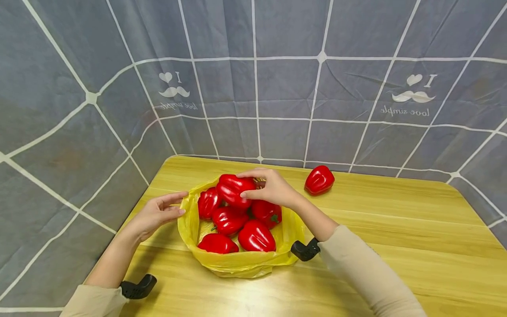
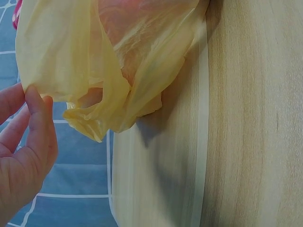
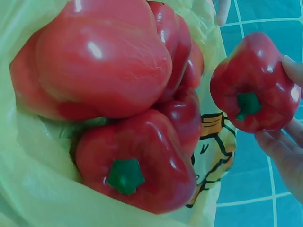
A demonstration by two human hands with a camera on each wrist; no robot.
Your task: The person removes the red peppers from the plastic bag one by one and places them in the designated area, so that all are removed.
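Observation:
A yellow plastic bag (image 1: 245,264) sits on the table with its mouth spread wide. Inside it lie several red bell peppers (image 1: 256,236), glossy, some with green stems. Over the far side of the opening, my right hand (image 1: 273,190) grips another red bell pepper (image 1: 234,190) between thumb and fingers. The right wrist view shows that held bell pepper (image 3: 258,85) with its green stem facing the camera, apart from those in the bag. At the bag's left rim, my left hand (image 1: 158,213) pinches the edge with its fingertips; the left wrist view shows this hand (image 2: 28,137) at the thin plastic.
One more red bell pepper (image 1: 319,180) lies on the wooden table (image 1: 396,220), right of the bag near the back edge. A grey curtain (image 1: 285,88) with white grid lines hangs behind and to the sides of the table.

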